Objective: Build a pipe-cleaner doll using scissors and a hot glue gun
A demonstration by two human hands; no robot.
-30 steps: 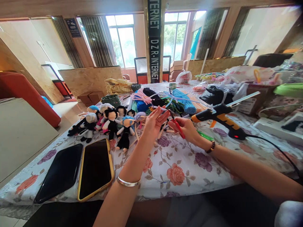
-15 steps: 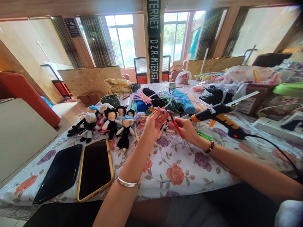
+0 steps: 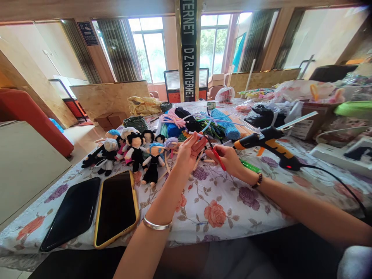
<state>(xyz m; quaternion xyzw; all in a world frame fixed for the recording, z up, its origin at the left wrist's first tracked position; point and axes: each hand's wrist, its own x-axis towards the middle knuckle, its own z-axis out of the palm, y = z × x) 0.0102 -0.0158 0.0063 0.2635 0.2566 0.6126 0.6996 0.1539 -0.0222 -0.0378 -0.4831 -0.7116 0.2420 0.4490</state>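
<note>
A person is sitting at a table (image 3: 221,228) covered with a white cloth printed with pink and purple flowers, both bare forearms reaching forward over it. The left hand (image 3: 188,152) is raised with its palm turned inward and its fingers loosely spread; its fingertips are pinching a thin pale pipe cleaner (image 3: 195,134) near the top. A silver bangle is circling that wrist. The right hand (image 3: 228,158), wearing a dark beaded bracelet, is closed around a pair of red-handled scissors (image 3: 216,155), whose tip is pointing up toward the left hand's fingertips. Whether the blades are touching the pipe cleaner is too small to tell.

Just right of the right hand, an orange and black glue gun (image 3: 269,145) is resting on its stand, its cord trailing off to the right. Behind the hands, a heap of coloured pipe cleaners (image 3: 203,124) in blue, pink, black and green is lying across the table. To the left, a cluster of small dolls (image 3: 130,151) with black clothes and blue, white or black hair is lying on the cloth. Nearer the table's edge, 2 phones are lying side by side, screens dark: a black phone (image 3: 72,211) and a phone in a yellow case (image 3: 117,207).
</note>
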